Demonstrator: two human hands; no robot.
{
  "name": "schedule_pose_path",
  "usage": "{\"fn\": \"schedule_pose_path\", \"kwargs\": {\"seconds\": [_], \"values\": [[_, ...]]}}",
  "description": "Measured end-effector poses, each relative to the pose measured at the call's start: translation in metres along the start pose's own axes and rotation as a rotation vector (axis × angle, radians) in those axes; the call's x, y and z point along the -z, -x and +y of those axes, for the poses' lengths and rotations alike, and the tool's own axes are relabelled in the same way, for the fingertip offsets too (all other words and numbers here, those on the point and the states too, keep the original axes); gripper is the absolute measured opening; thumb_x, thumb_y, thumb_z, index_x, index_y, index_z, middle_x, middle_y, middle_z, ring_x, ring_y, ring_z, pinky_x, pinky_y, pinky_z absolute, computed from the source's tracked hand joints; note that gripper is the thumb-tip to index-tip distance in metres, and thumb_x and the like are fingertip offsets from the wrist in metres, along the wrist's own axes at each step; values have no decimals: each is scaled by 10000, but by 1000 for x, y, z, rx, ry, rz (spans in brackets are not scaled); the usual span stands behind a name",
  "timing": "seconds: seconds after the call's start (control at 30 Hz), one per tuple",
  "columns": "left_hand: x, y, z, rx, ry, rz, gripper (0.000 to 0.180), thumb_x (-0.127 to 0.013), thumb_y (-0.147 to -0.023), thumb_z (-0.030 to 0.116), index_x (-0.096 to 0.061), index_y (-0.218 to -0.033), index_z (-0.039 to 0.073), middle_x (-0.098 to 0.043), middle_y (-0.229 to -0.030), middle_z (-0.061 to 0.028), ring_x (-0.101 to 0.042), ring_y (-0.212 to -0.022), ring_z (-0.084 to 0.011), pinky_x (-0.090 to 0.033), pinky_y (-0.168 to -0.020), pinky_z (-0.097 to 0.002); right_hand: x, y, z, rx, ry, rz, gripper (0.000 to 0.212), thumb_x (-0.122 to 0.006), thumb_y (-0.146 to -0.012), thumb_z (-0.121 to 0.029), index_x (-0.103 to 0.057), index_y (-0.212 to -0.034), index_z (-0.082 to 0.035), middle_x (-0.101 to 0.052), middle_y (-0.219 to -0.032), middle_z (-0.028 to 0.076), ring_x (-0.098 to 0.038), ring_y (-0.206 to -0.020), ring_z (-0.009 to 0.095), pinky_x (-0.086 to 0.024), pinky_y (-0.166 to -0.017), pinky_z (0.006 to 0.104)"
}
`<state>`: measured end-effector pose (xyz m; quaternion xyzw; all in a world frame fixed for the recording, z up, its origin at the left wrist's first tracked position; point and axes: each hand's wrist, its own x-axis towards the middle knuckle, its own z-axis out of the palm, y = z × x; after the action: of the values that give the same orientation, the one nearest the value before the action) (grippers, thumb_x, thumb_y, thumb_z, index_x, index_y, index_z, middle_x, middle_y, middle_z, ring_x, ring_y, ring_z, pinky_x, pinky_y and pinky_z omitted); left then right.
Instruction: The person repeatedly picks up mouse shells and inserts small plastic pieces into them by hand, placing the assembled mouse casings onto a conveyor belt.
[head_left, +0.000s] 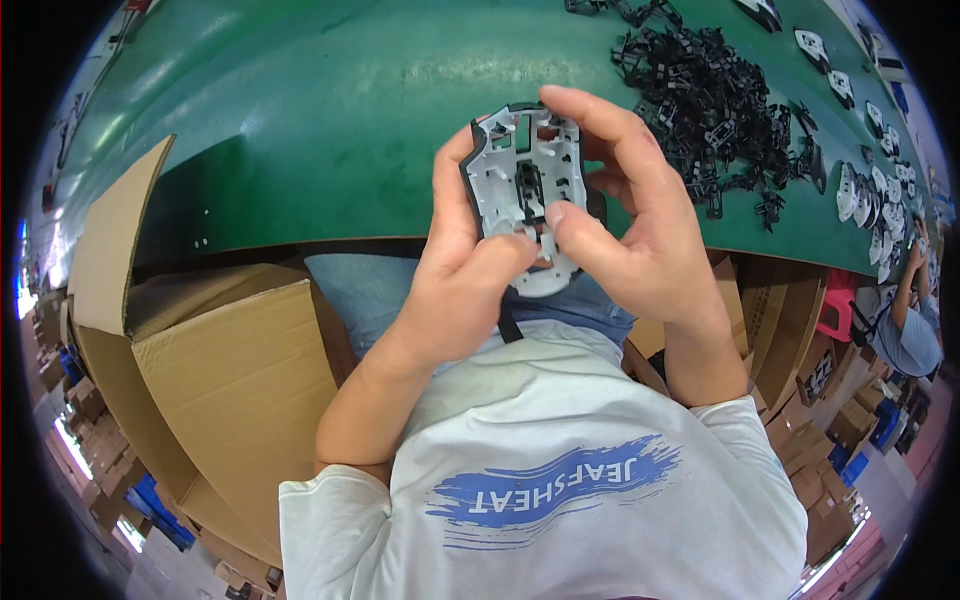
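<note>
Left hand point(455, 265), right hand point(648, 235): grip wrapped round white shell point(500, 190), thumbs inside; uneven thumb pressure could skew black insert point(529, 183).

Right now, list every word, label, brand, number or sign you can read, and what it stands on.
Shirt: one line of white lettering across a blue brushstroke, upside down in this view; legible, but not copied here.
Shell: no text seen.
Near box: no print seen.
Far boxes: any marks too small and blurred to read.
</note>
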<state>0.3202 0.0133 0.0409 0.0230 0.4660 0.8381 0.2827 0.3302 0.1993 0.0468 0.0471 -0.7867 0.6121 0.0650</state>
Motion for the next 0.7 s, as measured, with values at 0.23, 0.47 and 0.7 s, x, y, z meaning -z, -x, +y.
{"fn": "schedule_pose_path", "kwargs": {"seconds": [0.23, 0.47, 0.7], "values": [[-4, 3, -13, -223, -303, 156, 667, -427, -971, -85, -259, -1615, -49, -598, -1429, -185, -646, -1251, -232, -540, -1085, -386, -14, 5, 0, -27, 16, -60, 769, -700, -849, 82, -534, -1590, -35, -563, -1509, 92, -650, -1292, 199, -571, -1058, 351], [11, -2, -33, -463, -580, 163, 702, -460, -939, -103, -297, -1618, -39, -611, -1410, -183, -638, -1249, -224, -512, -1107, -373, -24, 12, 10, -34, -46, -36, 768, -676, -868, 123, -503, -1602, -21, -507, -1553, 116, -602, -1370, 213, -599, -1043, 331], [15, -1, -35, -448, -597, 161, 710, -467, -922, -105, -323, -1613, -33, -595, -1439, -185, -617, -1292, -228, -481, -1143, -375, -26, 15, 13, 21, -5, -40, 755, -664, -884, 152, -500, -1599, -24, -505, -1562, 109, -597, -1377, 216, -611, -1056, 344]]}}
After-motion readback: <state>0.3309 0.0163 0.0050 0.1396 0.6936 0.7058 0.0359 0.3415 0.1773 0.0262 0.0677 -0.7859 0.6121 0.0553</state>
